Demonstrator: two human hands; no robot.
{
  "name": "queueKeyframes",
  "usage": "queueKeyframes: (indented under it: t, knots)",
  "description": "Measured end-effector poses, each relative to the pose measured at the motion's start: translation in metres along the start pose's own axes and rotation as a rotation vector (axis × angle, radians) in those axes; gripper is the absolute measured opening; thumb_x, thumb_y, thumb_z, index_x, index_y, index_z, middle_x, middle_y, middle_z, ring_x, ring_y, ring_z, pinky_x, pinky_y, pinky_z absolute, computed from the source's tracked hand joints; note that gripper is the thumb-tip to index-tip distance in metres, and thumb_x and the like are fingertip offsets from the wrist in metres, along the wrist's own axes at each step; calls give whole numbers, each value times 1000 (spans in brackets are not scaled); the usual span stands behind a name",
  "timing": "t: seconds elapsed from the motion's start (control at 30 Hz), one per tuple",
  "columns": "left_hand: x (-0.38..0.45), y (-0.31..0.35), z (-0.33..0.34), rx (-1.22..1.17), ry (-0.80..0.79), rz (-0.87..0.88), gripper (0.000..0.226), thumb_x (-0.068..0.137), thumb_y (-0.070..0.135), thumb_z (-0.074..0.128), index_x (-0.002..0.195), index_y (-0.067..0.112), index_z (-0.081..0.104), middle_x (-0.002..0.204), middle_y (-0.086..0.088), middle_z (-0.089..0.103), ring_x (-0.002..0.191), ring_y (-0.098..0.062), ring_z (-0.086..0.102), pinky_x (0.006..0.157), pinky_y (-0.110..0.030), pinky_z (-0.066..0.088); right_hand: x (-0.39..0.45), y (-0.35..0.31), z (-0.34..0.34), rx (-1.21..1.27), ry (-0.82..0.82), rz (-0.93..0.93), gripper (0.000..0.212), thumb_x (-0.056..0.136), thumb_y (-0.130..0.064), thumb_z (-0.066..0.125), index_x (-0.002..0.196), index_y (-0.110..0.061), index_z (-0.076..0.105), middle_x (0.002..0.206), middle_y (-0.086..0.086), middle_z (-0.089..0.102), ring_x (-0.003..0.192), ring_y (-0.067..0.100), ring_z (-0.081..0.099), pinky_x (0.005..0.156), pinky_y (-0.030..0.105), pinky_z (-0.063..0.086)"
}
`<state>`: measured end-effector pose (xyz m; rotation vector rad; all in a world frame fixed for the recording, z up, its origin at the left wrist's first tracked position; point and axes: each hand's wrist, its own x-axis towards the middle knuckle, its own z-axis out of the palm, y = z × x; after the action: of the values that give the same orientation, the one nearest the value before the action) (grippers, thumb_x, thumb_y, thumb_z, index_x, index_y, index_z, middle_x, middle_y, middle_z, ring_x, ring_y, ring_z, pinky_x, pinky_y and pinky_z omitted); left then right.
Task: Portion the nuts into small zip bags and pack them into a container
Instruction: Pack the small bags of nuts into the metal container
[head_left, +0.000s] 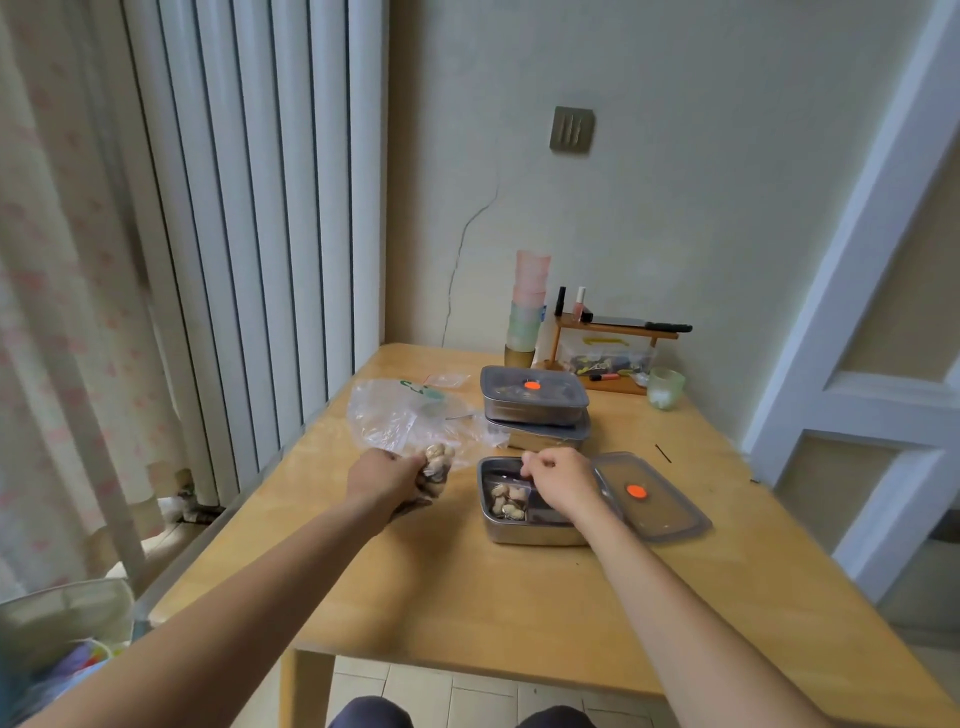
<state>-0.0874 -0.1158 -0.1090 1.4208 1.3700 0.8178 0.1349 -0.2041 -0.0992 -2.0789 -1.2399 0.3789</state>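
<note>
gripping the big nut bag (415, 421) by its bunched neck, left hand (387, 480) closed; right hand (563, 483) pinches a soft, slippery zip bag (509, 501) in the container (535, 535)

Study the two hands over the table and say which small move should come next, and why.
Probably the right hand should let go of the small bag of nuts and draw back: that bag already lies inside the open metal box, whose lid rests beside it. The left hand holds the big nut bag, ready for another portion.
</note>
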Motion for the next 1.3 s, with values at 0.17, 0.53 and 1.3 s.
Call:
queueKeyframes:
  t: [0.17, 0.53, 1.3]
  knots:
    - [-17, 33, 43, -60, -78, 143, 33, 93, 33, 71, 88, 1, 73, 78, -15, 74, 59, -22, 68, 40, -20, 45, -3, -19, -6, 535, -212, 33, 36, 102, -50, 56, 118, -19, 65, 108, 10, 73, 94, 24, 73, 75, 36, 63]
    - [-11, 47, 89, 53, 55, 260, 26, 102, 36, 57, 92, 13, 64, 74, 4, 61, 70, -9, 60, 79, -44, 61, 8, 26, -20, -96, -161, 204, 46, 92, -41, 67, 121, -10, 51, 119, 8, 66, 101, 25, 65, 73, 30, 48]
    - [10, 26, 133, 611, -369, 713, 43, 92, 5, 54, 134, 16, 53, 122, -3, 70, 113, -23, 64, 94, -36, 52, 4, 35, -23, -166, 19, 7, 26, 97, -43, 62, 107, -18, 59, 113, 5, 63, 102, 27, 59, 83, 38, 51]
